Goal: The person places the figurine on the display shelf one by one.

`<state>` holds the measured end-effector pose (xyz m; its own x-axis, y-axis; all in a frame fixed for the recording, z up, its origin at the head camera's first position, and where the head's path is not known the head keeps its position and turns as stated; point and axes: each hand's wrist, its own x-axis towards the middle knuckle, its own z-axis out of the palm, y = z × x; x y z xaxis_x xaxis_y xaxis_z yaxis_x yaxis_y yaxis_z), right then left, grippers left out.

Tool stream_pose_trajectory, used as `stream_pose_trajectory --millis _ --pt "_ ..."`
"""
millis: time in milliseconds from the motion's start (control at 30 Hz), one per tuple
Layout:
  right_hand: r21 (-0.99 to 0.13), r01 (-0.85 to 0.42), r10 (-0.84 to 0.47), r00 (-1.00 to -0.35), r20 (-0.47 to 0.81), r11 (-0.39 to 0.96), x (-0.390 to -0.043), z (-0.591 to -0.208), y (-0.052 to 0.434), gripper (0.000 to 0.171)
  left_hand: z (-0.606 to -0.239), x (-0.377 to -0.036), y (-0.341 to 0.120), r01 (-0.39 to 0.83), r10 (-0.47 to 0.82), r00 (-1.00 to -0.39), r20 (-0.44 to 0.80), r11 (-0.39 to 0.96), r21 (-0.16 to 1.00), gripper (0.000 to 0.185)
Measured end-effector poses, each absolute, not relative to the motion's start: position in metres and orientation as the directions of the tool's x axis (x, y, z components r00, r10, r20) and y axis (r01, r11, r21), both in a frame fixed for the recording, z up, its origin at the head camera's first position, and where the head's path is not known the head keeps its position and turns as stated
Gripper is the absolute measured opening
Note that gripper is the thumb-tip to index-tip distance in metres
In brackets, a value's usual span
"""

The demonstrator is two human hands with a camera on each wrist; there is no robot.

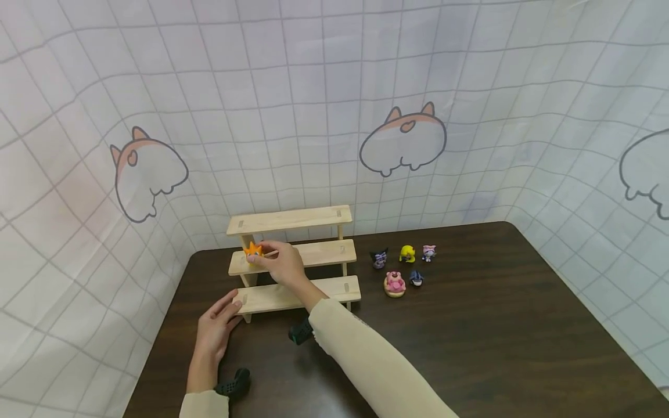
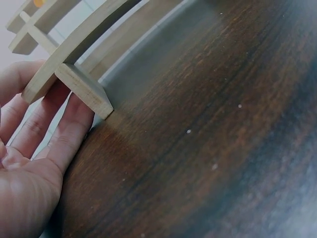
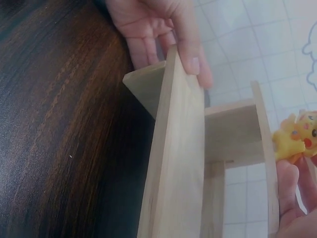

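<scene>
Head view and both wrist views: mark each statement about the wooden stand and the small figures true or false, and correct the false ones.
1. The right hand holds an orange figure at the middle shelf. True.
2. The left hand lies flat on the table, clear of the wooden stand. False: its fingers touch the lowest shelf's left end.
3. Five small figures stand on the table right of the stand. True.
4. The top shelf carries two figures. False: it shows none.
</scene>
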<state>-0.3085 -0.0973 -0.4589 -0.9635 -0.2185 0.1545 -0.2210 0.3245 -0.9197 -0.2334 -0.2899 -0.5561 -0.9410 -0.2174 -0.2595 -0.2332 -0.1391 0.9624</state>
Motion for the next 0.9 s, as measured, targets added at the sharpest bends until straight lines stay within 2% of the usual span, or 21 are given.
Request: stream_pose_trajectory --millis 633,900 --pt "-0.924 -0.213 -0.218 -0.965 0.147 0.318 -0.3064 -0.4600 -0.0972 0.053 -0.5564 -0.2295 -0.2901 -0.192 -0.230 -0.947 -0.225 -0.155 0.969 0.059" --pt "-0.964 -0.183 -0.166 -0.974 0.152 0.195 -0.3032 -0.4666 -0.0877 0.053 -0.5553 -0.2326 -0.2891 -0.216 -0.230 -0.942 -0.245 -0.142 0.966 0.058"
